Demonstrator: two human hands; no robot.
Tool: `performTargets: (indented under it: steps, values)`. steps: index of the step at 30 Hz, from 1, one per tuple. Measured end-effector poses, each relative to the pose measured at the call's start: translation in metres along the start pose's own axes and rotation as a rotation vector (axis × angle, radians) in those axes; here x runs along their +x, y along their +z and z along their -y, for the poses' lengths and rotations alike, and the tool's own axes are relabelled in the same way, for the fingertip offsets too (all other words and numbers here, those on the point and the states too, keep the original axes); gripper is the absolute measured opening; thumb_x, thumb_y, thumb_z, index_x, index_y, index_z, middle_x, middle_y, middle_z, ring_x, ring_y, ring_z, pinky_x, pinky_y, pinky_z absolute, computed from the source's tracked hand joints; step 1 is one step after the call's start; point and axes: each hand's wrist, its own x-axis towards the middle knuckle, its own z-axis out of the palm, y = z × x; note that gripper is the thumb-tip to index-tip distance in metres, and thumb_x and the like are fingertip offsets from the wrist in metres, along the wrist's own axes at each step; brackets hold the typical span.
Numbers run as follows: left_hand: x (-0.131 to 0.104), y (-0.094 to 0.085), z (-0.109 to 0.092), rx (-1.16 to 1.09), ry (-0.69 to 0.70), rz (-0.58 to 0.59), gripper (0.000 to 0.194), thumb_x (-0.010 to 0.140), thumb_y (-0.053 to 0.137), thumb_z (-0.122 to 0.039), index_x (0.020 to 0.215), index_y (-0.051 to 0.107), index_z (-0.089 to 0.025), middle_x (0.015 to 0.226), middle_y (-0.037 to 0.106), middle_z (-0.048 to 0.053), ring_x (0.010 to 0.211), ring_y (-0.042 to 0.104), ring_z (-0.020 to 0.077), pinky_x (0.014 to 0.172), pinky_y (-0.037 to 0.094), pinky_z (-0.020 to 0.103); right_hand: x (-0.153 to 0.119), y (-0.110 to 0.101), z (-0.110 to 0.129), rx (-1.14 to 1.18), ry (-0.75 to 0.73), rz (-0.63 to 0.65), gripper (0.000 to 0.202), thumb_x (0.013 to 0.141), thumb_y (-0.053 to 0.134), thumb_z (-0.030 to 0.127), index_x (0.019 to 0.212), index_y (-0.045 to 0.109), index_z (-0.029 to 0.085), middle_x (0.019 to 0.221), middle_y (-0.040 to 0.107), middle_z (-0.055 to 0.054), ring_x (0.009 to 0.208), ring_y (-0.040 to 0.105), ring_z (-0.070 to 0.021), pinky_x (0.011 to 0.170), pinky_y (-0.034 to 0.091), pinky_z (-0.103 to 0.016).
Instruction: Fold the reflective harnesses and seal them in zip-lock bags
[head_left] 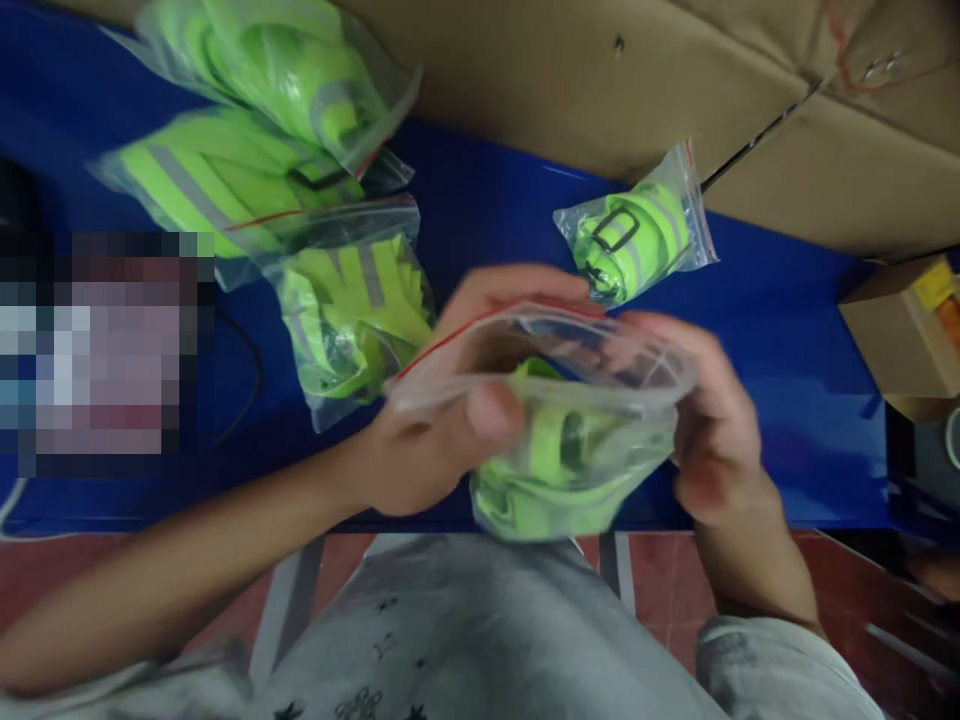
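Note:
A clear zip bag (pixel 577 500) with a red strip along its rim is between my hands, its mouth gaping toward me. Inside lies a rolled neon-green strap (pixel 544 440) with grey reflective bands. My left hand (pixel 442 430) grips the bag's left side, thumb in front and fingers behind the rim. On the right edge, my right hand (pixel 716 410) has its fingers curled around the plastic, slightly blurred. Just beyond my hands, a closed bag with a green strap and black buckle (pixel 630 240) rests on the blue table (pixel 487 220).
Several more bags of green reflective straps (pixel 360 310) are piled at the left and back left. Brown cardboard boxes (pixel 570 90) line the table's far side. A small open carton (pixel 900 330) sits at the right edge. A dark cable (pixel 251 350) curves near the left.

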Motion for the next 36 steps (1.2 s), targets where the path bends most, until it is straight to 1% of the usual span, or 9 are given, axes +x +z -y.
performTargets:
  steps: [2, 4, 8, 13, 16, 19, 25, 30, 36]
  values:
    - [0.001, 0.001, 0.014, -0.044, -0.151, -0.062, 0.065, 0.093, 0.061, -0.074, 0.137, 0.061, -0.026, 0.132, 0.07, 0.009, 0.12, 0.072, 0.0269, 0.103, 0.062, 0.042, 0.004, 0.006, -0.006, 0.096, -0.027, 0.067, 0.047, 0.084, 0.084, 0.055, 0.122, 0.07, 0.032, 0.111, 0.073, -0.004, 0.097, 0.071, -0.0224, 0.086, 0.062, -0.04]
    - [0.005, 0.0, 0.028, -0.09, -0.288, -0.159, 0.067, 0.092, 0.065, -0.073, 0.136, 0.058, -0.024, 0.125, 0.072, 0.01, 0.111, 0.074, 0.0244, 0.094, 0.063, 0.038, 0.01, 0.013, -0.014, 0.181, 0.054, 0.068, 0.032, 0.087, 0.084, 0.042, 0.113, 0.07, 0.029, 0.096, 0.073, -0.001, 0.083, 0.069, -0.0167, 0.074, 0.06, -0.032]
    - [0.013, -0.001, 0.038, -0.18, -0.431, -0.166, 0.067, 0.078, 0.088, -0.059, 0.127, 0.064, -0.02, 0.121, 0.075, 0.009, 0.103, 0.073, 0.0207, 0.085, 0.061, 0.03, 0.02, 0.015, -0.023, 0.271, 0.236, -0.016, 0.034, 0.081, 0.089, 0.046, 0.096, 0.068, 0.025, 0.081, 0.068, 0.002, 0.068, 0.063, -0.0134, 0.061, 0.055, -0.027]
    - [0.016, 0.005, 0.026, -0.179, -0.479, -0.158, 0.036, 0.078, 0.091, -0.038, 0.104, 0.076, -0.017, 0.102, 0.078, 0.003, 0.091, 0.072, 0.0156, 0.086, 0.057, 0.028, 0.025, -0.004, -0.019, 0.263, 0.262, 0.063, 0.041, 0.073, 0.095, 0.043, 0.078, 0.062, 0.021, 0.07, 0.057, 0.005, 0.064, 0.052, -0.0098, 0.058, 0.045, -0.022]
    - [0.014, 0.006, 0.025, -0.208, -0.511, -0.086, 0.036, 0.077, 0.091, -0.033, 0.107, 0.076, -0.018, 0.1, 0.077, 0.002, 0.089, 0.072, 0.015, 0.084, 0.057, 0.028, 0.026, -0.008, -0.014, 0.218, 0.232, 0.153, 0.037, 0.078, 0.092, 0.045, 0.092, 0.066, 0.022, 0.081, 0.061, 0.003, 0.07, 0.054, -0.0104, 0.062, 0.046, -0.023]
    - [0.01, 0.003, 0.031, -0.173, -0.502, -0.023, 0.043, 0.075, 0.092, -0.031, 0.114, 0.074, -0.021, 0.102, 0.077, 0.002, 0.091, 0.072, 0.0155, 0.083, 0.057, 0.028, 0.026, 0.001, -0.015, 0.178, 0.159, 0.147, 0.03, 0.088, 0.083, 0.046, 0.102, 0.068, 0.023, 0.09, 0.067, 0.001, 0.076, 0.059, -0.0116, 0.066, 0.048, -0.024]
    - [0.001, -0.002, 0.037, -0.15, -0.493, 0.023, 0.059, 0.074, 0.092, -0.03, 0.126, 0.066, -0.021, 0.11, 0.076, 0.005, 0.097, 0.072, 0.0182, 0.081, 0.058, 0.028, 0.021, 0.009, -0.022, -0.06, -0.141, 0.219, 0.036, 0.099, 0.07, 0.032, 0.134, 0.068, 0.028, 0.11, 0.073, -0.004, 0.088, 0.066, -0.0154, 0.073, 0.052, -0.028]
    - [0.0, -0.002, 0.033, -0.171, -0.493, 0.081, 0.043, 0.089, 0.081, -0.04, 0.124, 0.071, -0.017, 0.114, 0.078, 0.007, 0.107, 0.072, 0.0197, 0.096, 0.056, 0.03, 0.02, 0.004, -0.017, -0.129, -0.237, 0.316, 0.007, 0.098, 0.071, 0.026, 0.097, 0.073, 0.019, 0.081, 0.061, 0.0, 0.073, 0.056, -0.0108, 0.066, 0.045, -0.025]
    - [-0.002, -0.001, 0.038, -0.073, -0.473, 0.109, 0.027, 0.097, 0.072, -0.034, 0.119, 0.075, -0.019, 0.101, 0.078, 0.002, 0.093, 0.071, 0.0128, 0.086, 0.055, 0.023, 0.019, 0.008, -0.013, -0.228, -0.127, 0.487, 0.016, 0.098, 0.073, 0.033, 0.092, 0.071, 0.018, 0.093, 0.067, -0.003, 0.081, 0.063, -0.0117, 0.072, 0.048, -0.025]
